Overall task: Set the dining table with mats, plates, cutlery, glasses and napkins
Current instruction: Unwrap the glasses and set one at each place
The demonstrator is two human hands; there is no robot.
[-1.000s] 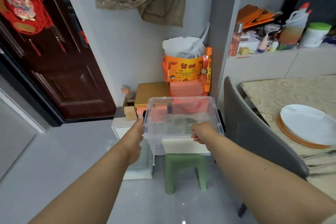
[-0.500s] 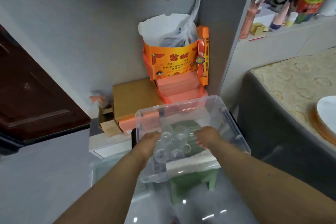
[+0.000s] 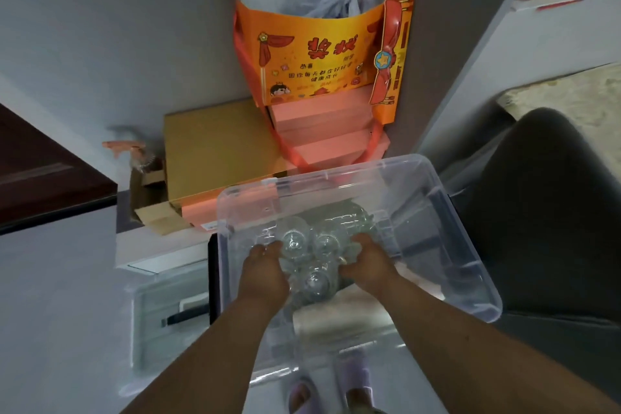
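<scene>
Reaching into the clear bin [image 3: 447,218], both hands close on a cluster of glasses [image 3: 311,262] (three rims show plainly; more may sit beneath). The left hand [image 3: 265,274] curls its grip round the cluster's left side, the right hand [image 3: 368,264] grasps its right side. The glasses stand near the bin's middle, over something green. Behind the bin lies a brown box [image 3: 215,151], and behind that an orange bag [image 3: 322,54] against the wall. Right of the bin is a dark chair [image 3: 544,212]. Below the bin, slippered feet [image 3: 329,386] stand on the floor.
</scene>
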